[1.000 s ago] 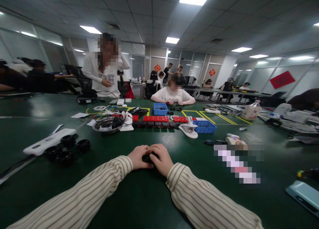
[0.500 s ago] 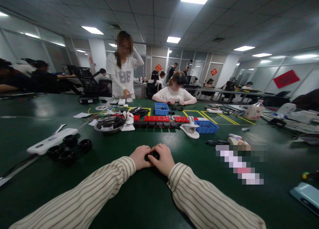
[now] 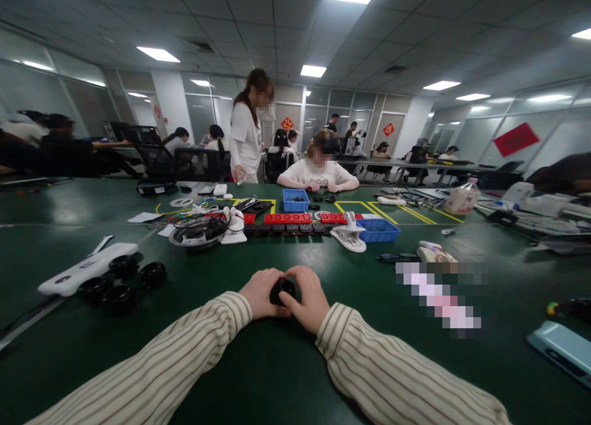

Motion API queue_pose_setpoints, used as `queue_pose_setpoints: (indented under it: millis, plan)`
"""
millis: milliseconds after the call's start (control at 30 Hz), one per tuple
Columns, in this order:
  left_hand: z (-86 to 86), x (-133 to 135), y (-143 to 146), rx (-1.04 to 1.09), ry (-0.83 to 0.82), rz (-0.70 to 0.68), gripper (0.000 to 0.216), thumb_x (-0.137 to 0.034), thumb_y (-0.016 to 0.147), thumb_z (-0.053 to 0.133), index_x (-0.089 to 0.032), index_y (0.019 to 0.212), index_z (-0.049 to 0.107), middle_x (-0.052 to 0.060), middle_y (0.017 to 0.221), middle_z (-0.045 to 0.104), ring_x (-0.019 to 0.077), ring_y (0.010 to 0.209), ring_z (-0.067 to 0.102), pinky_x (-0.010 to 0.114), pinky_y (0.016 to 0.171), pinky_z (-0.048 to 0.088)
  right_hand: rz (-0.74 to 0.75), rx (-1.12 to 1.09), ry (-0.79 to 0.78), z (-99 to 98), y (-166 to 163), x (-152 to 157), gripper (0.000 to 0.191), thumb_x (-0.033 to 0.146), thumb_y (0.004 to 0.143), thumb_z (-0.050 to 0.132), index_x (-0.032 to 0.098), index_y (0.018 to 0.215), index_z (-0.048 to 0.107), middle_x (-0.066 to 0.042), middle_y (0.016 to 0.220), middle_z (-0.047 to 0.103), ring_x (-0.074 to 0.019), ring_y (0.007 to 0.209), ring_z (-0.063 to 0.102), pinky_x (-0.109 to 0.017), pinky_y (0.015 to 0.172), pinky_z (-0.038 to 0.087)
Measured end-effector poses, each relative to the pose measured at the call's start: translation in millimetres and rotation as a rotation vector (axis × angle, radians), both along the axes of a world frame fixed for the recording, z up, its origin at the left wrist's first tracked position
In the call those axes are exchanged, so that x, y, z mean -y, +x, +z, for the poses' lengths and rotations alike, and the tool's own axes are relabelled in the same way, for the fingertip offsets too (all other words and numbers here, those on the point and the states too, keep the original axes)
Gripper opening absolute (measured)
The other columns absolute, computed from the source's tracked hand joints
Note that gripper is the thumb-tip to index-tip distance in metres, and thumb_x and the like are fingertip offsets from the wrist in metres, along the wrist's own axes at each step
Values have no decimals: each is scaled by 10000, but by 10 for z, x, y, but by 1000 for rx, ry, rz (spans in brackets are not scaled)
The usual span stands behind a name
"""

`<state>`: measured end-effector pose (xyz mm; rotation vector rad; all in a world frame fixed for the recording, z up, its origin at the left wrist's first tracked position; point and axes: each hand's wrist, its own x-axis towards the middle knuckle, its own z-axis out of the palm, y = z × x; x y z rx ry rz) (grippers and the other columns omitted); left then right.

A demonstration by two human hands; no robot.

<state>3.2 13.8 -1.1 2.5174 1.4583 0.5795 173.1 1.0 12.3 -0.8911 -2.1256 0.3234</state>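
Note:
My left hand [image 3: 263, 292] and my right hand [image 3: 308, 299] rest together on the green table [image 3: 258, 363], in striped sleeves. Between them they grip a small round black part [image 3: 283, 289], fingers curled round it from both sides. Most of the part is hidden by my fingers. To my left lie a white flat device [image 3: 87, 268] and several black round wheels [image 3: 120, 280].
Farther off stand a metal bowl of cables [image 3: 196, 232], red and black blocks [image 3: 289, 223], two blue bins [image 3: 378, 230], a white clamp [image 3: 349, 237]. A seated person [image 3: 318, 169] faces me; another person [image 3: 245, 132] stands behind. A pale blue box [image 3: 561, 348] lies at right.
The standing person has walked to the right behind the table. My hands have lifted slightly and parted enough that the black part shows between them.

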Motion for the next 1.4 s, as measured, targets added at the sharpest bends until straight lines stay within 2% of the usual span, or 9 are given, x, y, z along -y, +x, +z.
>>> queue_pose_setpoints:
  millis: [133,300,533,667,767,967,1167,1300,1400]
  plan:
    - [33,61,64,-67,46,97,479,-519,569,665,-166,863,528,41,846,547,236,800,516,371,763,390,-101,40,-88,-68,-19,-31,354,352,702,613,162,969,478,-55,936,522,-202,874,476,-355,791,379]
    - [8,34,96,-95,40,69,306,-399,637,635,-166,819,556,40,804,559,225,798,520,347,760,384,-131,103,-99,-56,-74,-62,231,338,705,612,180,846,519,-31,858,526,-189,830,473,-338,767,371]
    - [-40,-37,29,-5,-24,-63,210,-290,603,676,-179,761,593,16,866,567,204,843,522,306,779,389,129,88,3,-3,-30,-19,186,86,633,476,200,749,568,-3,807,590,-176,869,481,-347,860,316]
    - [-53,-51,22,-19,-32,-121,134,-260,592,684,-185,661,597,1,866,562,196,860,513,300,796,376,259,86,24,10,-23,-1,189,60,608,419,206,615,538,30,700,605,-163,874,502,-375,969,217]
    - [-64,-54,26,-17,-22,-128,204,-285,592,683,-185,752,604,11,880,560,206,859,509,320,799,378,272,55,41,23,-15,4,199,87,621,444,209,728,560,15,776,609,-172,900,491,-371,959,239]
    - [-47,-7,59,-25,-15,-35,573,-477,549,698,-162,996,527,49,925,557,236,858,511,359,784,391,-29,49,14,18,-19,-8,294,359,710,587,165,916,506,-57,910,530,-200,867,455,-345,793,353]
    - [-1,64,141,-111,62,62,344,-439,625,647,-153,794,555,38,776,556,220,778,519,355,764,386,-173,179,-50,-29,-53,-51,239,398,741,592,177,774,509,-20,783,514,-173,772,449,-318,715,344]
    - [-16,31,117,-86,68,-8,247,-340,637,644,-156,783,570,23,757,561,204,771,515,345,784,378,-82,130,-46,-8,-35,-59,162,309,730,609,178,787,533,-22,798,535,-175,805,458,-325,755,350]
    - [-32,-27,38,-14,38,-88,210,-278,609,664,-164,762,577,16,790,561,195,790,510,317,769,385,126,61,-27,5,-13,-58,116,151,704,557,177,816,544,-26,824,556,-170,829,471,-312,777,370]
